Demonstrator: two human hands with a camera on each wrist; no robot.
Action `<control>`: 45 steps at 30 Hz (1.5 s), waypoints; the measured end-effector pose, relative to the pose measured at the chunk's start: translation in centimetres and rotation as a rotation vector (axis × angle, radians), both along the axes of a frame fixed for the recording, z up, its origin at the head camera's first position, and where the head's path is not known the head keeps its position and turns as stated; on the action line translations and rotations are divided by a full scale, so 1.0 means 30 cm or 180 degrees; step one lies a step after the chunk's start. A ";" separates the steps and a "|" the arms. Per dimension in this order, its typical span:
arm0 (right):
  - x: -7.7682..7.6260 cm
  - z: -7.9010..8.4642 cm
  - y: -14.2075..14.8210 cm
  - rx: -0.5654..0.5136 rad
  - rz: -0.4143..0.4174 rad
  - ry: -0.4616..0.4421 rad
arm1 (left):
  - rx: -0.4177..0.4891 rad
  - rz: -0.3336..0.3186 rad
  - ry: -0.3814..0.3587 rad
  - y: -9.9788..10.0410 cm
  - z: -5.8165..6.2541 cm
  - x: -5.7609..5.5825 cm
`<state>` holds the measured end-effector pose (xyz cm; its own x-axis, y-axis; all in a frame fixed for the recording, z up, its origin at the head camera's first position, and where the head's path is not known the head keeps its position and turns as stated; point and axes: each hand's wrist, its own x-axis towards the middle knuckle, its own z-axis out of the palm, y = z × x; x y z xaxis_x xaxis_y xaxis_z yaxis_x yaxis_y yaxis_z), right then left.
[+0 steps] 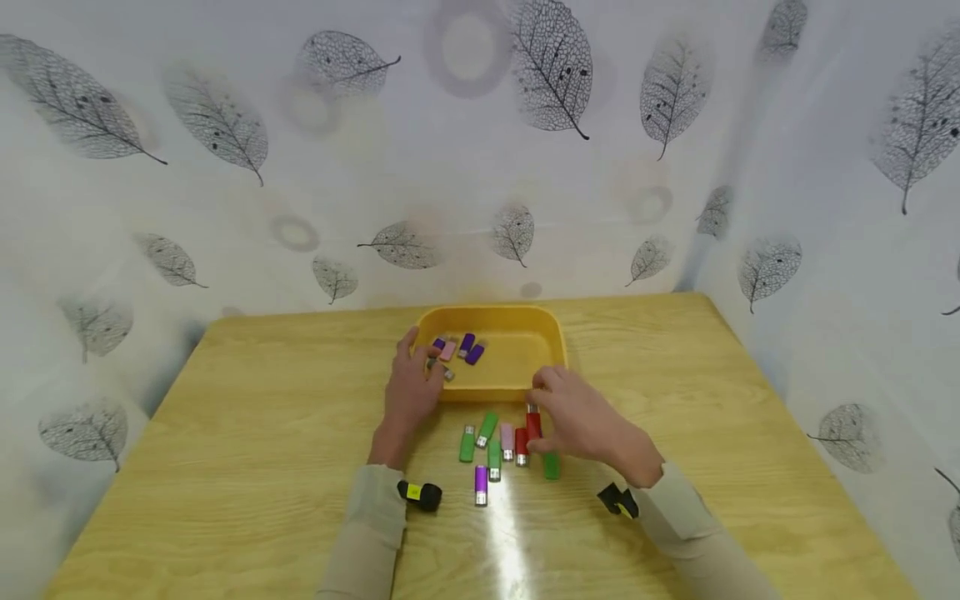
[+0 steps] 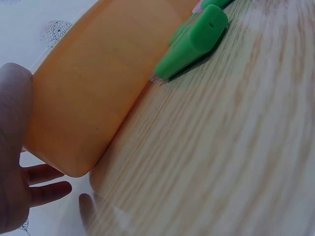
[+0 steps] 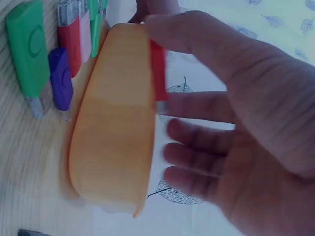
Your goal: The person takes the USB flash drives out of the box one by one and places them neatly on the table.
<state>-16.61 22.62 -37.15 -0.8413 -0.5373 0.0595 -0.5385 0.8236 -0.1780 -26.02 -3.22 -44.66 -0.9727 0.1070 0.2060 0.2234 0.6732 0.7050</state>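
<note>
In the head view my right hand [image 1: 581,412] pinches a red USB stick [image 1: 533,423] between thumb and fingertips, just in front of the yellow tray [image 1: 521,360]. The right wrist view shows the red stick [image 3: 158,71] upright, its metal plug at the fingertip end. My left hand [image 1: 414,387] holds the tray's left side, thumb over the rim and fingers around the outer corner. Inside the tray, near the left thumb, lie purple USB sticks [image 1: 475,354] and a pink one [image 1: 447,350].
Loose USB sticks lie on the wooden table [image 1: 262,467] before the tray: several green [image 1: 467,444], a pink [image 1: 507,442], another red [image 1: 522,447] and a purple [image 1: 481,485]. A leaf-patterned cloth [image 1: 450,167] hangs behind the table.
</note>
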 end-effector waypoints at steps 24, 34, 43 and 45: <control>-0.010 -0.040 0.020 0.0167 -0.0544 -0.1496 | 0.0002 -0.0015 -0.0019 -0.008 -0.002 -0.007; -0.015 -0.037 0.057 0.0206 -0.0682 -0.1628 | 0.0050 -0.0054 -0.0017 0.009 -0.004 -0.011; -0.031 -0.040 0.075 0.0285 -0.0750 -0.1696 | 0.0124 -0.0023 0.0057 0.005 -0.004 -0.008; -0.031 -0.044 0.072 0.0272 -0.0781 -0.1728 | 0.0107 -0.0023 0.0058 0.001 -0.006 -0.008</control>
